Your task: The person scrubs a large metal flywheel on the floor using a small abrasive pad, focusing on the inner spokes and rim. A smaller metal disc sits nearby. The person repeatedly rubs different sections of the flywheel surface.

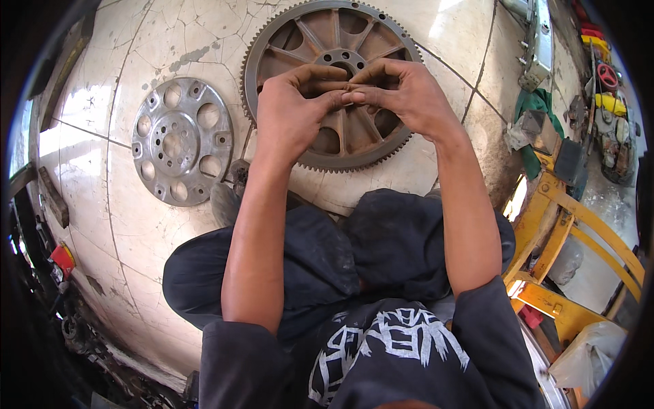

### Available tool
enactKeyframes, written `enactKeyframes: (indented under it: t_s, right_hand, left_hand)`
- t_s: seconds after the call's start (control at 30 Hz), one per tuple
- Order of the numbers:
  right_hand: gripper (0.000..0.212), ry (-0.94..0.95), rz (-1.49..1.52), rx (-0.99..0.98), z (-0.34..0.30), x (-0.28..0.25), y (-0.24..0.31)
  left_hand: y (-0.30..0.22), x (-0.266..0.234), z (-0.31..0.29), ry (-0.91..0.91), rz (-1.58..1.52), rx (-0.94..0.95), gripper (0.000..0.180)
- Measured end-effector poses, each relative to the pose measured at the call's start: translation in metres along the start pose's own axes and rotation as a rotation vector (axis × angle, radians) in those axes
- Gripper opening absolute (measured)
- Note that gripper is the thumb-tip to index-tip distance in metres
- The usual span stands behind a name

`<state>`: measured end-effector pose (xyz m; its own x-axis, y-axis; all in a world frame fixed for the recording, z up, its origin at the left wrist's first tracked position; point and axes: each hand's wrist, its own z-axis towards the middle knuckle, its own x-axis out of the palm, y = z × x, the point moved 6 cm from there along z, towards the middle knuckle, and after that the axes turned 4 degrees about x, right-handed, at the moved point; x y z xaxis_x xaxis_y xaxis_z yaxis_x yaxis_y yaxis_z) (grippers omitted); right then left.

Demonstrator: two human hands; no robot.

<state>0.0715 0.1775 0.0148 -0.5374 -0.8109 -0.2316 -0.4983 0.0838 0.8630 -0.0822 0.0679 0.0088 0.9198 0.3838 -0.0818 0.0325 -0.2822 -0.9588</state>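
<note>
Both hands meet above a large rusty flywheel (340, 151) with a toothed rim, which lies on the tiled floor in front of me. My left hand (289, 105) is bent inward, thumb and fingers drawn together. My right hand (409, 95) mirrors it, and the fingertips and thumbs of the two touch near the flywheel's hub (332, 58). Anything pinched between them is too small or hidden to make out. To the left of the flywheel lies a thinner silver metal disc (192, 140) with round holes, its center ringed by small bolt holes.
At right stand a yellow metal frame (545, 204) and a white plastic bag (591, 354). Farther back are a green cloth (528, 153) and a grey metal part (540, 51). Dark metal parts (75, 334) line the left edge, with a red and yellow object (63, 259) by them.
</note>
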Motion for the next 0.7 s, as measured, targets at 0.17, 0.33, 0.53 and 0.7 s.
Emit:
enactKeyframes:
  t_s: [0.17,0.33,0.53,0.7]
  right_hand:
    - [0.024,-0.056,-0.201,0.019,-0.016,0.001,-0.020]
    - [0.026,-0.010,-0.731,-0.139,-0.035,0.030,-0.029]
    - [0.019,-0.038,-0.819,-0.257,-0.045,0.029,-0.030]
    - [0.019,-0.081,-0.674,-0.206,-0.041,0.027,-0.032]
  left_hand:
    - [-0.013,-0.029,0.004,-0.243,0.378,0.043,0.035]
    - [0.006,-0.044,0.005,-0.522,0.830,0.172,0.059]
    - [0.056,-0.048,0.019,-0.586,0.898,0.042,0.073]
    - [0.074,-0.038,0.021,-0.678,0.966,0.102,0.066]
